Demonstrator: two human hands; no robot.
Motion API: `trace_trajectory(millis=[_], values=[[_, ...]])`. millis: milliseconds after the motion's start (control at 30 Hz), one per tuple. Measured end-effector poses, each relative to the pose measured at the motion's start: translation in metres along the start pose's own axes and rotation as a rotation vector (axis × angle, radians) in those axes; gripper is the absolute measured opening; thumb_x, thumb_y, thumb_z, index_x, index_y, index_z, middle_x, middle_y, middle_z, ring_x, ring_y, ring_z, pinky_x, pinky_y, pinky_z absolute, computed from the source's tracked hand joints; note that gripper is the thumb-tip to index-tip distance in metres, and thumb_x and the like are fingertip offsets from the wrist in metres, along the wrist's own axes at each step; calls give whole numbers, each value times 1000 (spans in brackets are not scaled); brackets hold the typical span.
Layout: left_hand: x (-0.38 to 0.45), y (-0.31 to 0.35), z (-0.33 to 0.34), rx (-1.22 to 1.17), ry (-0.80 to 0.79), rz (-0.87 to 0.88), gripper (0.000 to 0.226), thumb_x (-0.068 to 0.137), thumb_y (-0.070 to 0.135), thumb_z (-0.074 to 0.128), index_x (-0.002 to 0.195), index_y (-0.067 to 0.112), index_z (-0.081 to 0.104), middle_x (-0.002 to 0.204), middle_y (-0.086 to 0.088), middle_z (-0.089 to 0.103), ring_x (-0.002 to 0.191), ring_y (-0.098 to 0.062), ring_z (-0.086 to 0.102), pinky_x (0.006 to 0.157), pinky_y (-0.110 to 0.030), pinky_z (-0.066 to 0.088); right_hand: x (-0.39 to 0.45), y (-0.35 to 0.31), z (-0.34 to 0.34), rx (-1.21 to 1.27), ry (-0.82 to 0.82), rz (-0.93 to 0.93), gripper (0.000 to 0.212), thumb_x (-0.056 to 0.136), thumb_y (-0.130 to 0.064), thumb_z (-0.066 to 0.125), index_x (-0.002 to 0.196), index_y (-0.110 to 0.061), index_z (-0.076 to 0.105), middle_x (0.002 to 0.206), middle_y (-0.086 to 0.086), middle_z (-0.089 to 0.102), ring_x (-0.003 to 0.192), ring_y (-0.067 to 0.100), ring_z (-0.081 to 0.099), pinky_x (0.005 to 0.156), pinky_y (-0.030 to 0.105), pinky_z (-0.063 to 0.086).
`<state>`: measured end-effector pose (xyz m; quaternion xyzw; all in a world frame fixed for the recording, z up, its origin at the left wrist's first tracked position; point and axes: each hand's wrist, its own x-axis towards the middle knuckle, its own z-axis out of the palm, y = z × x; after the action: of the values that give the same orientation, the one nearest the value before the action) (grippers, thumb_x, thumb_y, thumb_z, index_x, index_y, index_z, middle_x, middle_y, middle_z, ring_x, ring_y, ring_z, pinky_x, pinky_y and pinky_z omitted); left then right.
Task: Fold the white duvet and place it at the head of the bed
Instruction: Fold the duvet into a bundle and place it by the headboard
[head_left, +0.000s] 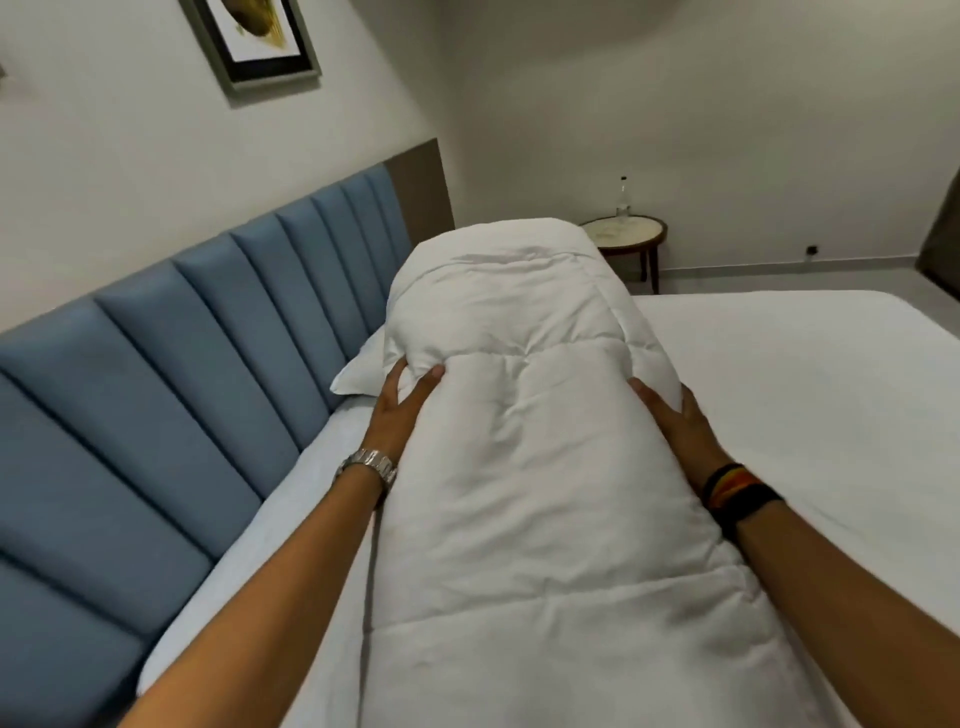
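The white duvet (524, 415) lies folded into a long thick bundle on the bed (810, 395), running along the blue padded headboard (171, 364). My left hand (402, 410) grips its left side with thumb and fingers pressed into the fabric. My right hand (675, 421) lies flat against its right side, fingers spread along the fold. The far end of the duvet rests on a white pillow (358, 371), of which only a corner shows.
A small round side table (631, 236) with a clear bottle (623, 195) stands beyond the bed's far side. A framed picture (260, 41) hangs on the wall above the headboard. White sheet stretches to the right of the duvet.
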<state>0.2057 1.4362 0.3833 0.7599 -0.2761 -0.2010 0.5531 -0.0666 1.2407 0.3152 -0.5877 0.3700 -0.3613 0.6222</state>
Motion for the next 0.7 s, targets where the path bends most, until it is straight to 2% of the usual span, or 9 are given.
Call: trace_trajectory(millis=[67,200,333,400,467,533,600,667,700], values=[[29,-15,-54,66,-12,-3,108,62,86,61,156,44,32,159,0,40,144,-24,41,103,-32,32,4,0,64,24,14,16,119,55,-87,78,156,-34,41,150,-6,54,132,20,56,114,44,45],[121,-61,-160,92,-65,76,83,87,73,60,158,40,33,161,7,39,146,-19,39,107,-29,30,23,15,199,95,17,30,111,61,-75,82,155,-31,41,144,-7,57,123,18,60,106,38,49],[234,-117,-264,231,-133,54,92,76,89,55,156,49,33,162,16,36,146,-14,37,116,-35,28,50,60,340,177,36,30,79,72,-64,84,140,-40,51,134,-15,63,118,8,64,103,34,54],[276,-157,-309,290,-180,-10,97,75,92,49,158,47,28,164,15,33,150,-15,33,120,-35,24,61,100,408,161,4,99,83,74,-68,82,145,-44,46,140,-16,60,126,10,60,109,35,48],[300,-211,-338,374,-215,-129,102,75,94,46,161,45,21,166,11,27,152,-19,30,120,-35,23,61,153,464,80,-22,206,91,77,-70,79,153,-42,38,148,-16,53,135,13,54,115,34,40],[305,-282,-350,501,-235,-239,110,66,100,44,160,48,20,169,5,23,154,-25,27,123,-39,24,53,198,509,-60,-53,377,103,80,-72,73,162,-31,26,156,-11,41,143,14,42,118,30,31],[295,-364,-351,691,-361,-321,115,58,105,35,159,54,13,173,0,11,156,-31,18,125,-49,19,46,231,553,-260,-51,442,121,70,-85,69,165,-31,17,169,2,25,153,23,30,123,38,27],[268,-436,-334,915,-417,-298,95,73,99,23,154,61,-8,172,5,-12,158,-34,2,124,-58,8,53,246,591,-541,-34,222,115,72,-90,60,164,-41,13,174,4,6,159,25,11,126,50,17],[250,-459,-323,982,-356,-220,85,82,93,19,153,61,-16,171,6,-20,158,-34,-6,123,-61,2,66,256,609,-692,-26,47,105,79,-88,53,164,-43,11,174,3,0,160,24,2,125,53,9]])
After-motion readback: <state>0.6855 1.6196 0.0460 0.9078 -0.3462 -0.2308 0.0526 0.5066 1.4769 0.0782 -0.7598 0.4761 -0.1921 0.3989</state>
